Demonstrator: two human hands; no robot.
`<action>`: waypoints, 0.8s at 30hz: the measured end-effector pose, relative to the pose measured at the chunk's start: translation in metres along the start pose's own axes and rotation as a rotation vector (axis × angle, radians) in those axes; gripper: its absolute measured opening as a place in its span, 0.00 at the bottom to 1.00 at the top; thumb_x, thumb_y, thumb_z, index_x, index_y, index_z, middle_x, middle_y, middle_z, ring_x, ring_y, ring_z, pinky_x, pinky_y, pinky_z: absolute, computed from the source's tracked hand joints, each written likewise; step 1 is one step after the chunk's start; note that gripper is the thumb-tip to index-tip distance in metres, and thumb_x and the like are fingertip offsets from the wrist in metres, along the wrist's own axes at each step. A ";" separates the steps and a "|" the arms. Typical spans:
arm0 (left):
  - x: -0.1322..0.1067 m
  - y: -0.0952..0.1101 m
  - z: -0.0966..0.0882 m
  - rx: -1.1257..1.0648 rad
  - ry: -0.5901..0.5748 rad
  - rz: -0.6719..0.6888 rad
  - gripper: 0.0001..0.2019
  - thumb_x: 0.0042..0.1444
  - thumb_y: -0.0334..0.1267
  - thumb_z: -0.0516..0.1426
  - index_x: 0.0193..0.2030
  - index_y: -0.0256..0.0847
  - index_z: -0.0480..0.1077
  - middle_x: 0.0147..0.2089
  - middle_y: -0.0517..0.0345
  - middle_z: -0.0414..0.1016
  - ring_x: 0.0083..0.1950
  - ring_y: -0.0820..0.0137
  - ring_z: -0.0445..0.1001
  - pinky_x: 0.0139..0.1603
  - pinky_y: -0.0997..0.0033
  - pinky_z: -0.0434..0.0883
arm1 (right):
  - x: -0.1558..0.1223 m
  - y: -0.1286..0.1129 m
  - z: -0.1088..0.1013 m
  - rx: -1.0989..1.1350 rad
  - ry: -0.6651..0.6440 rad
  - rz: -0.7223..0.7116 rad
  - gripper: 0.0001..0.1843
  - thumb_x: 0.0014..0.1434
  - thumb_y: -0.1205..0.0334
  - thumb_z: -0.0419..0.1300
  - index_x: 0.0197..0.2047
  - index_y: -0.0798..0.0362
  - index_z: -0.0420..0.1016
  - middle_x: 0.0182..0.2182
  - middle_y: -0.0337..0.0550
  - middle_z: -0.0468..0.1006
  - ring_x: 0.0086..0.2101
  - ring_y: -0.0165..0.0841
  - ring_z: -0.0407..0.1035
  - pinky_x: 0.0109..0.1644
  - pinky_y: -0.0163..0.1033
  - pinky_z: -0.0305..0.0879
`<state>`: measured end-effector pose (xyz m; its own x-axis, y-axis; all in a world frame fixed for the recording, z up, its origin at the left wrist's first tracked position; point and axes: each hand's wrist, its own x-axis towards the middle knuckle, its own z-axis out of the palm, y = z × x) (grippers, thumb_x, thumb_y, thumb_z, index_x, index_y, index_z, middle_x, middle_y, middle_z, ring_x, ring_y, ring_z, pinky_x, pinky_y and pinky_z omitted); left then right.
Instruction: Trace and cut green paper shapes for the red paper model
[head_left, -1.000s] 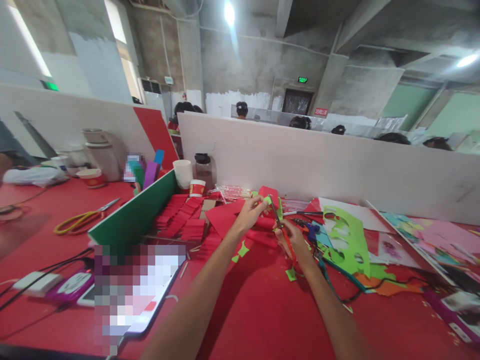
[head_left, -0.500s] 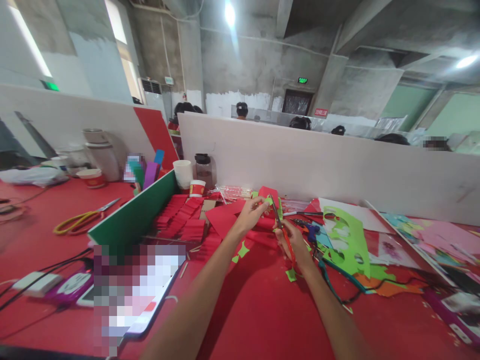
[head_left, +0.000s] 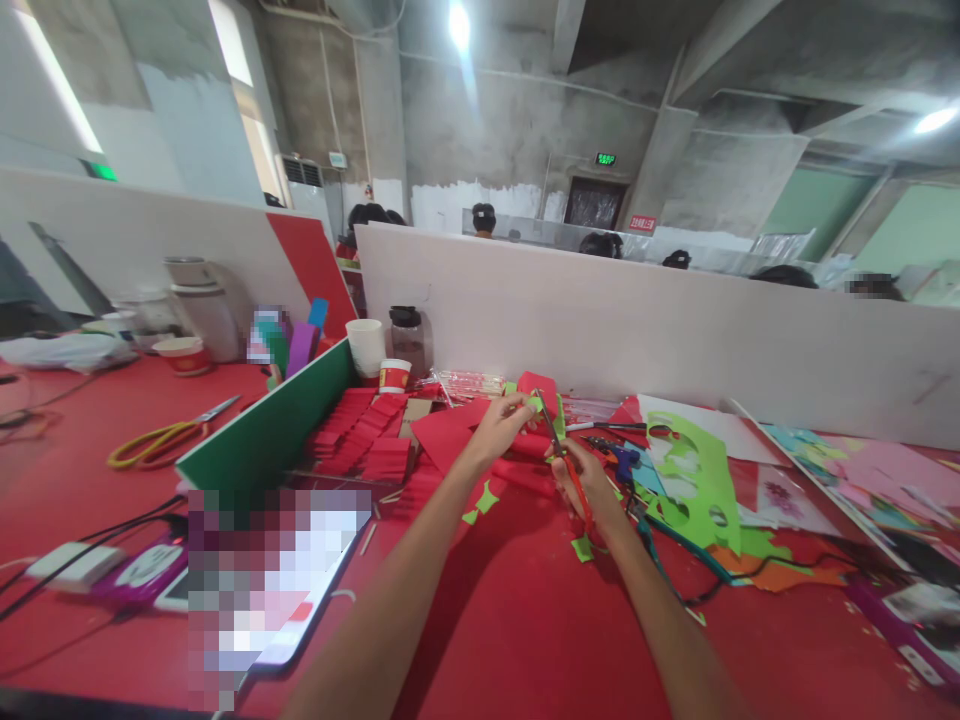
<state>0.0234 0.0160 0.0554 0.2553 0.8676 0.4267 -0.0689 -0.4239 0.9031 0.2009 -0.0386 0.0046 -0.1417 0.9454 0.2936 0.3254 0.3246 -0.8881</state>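
My left hand (head_left: 507, 424) pinches a small piece of light green paper (head_left: 536, 404) between its fingertips. In my right hand (head_left: 586, 480) is a pair of scissors with red handles (head_left: 576, 482), held with the blades pointing up and away from me. The blade tips reach the green paper; whether they are parted I cannot make out. Small green paper scraps (head_left: 488, 497) lie on the red tabletop (head_left: 517, 610) below my hands. Behind and beside my left hand are red paper sheets (head_left: 442, 437).
Right of my hands lie a cut-out green sheet (head_left: 694, 480), a blue glue gun (head_left: 624, 460) and a dark cable (head_left: 795, 566). To the left are a lit screen (head_left: 315, 570), a green divider (head_left: 270, 425), yellow-handled scissors (head_left: 161, 440), paper cups (head_left: 394, 377) and a bottle (head_left: 407, 342).
Almost nothing differs. My hands, the green piece and the scissors have stayed nearly in place, with only slight shifts of the fingers.
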 end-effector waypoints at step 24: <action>0.000 -0.001 -0.009 0.036 -0.057 -0.114 0.12 0.54 0.43 0.55 0.25 0.38 0.66 0.27 0.61 0.68 0.32 0.72 0.67 0.35 0.73 0.64 | -0.002 -0.002 -0.007 -0.028 -0.098 -0.025 0.26 0.61 0.38 0.58 0.47 0.53 0.71 0.22 0.33 0.65 0.16 0.24 0.54 0.17 0.31 0.51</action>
<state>0.0150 0.0188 0.0555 0.3142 0.8948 0.3172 -0.0022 -0.3335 0.9427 0.2074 -0.0410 0.0081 -0.2401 0.9300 0.2784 0.3468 0.3500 -0.8702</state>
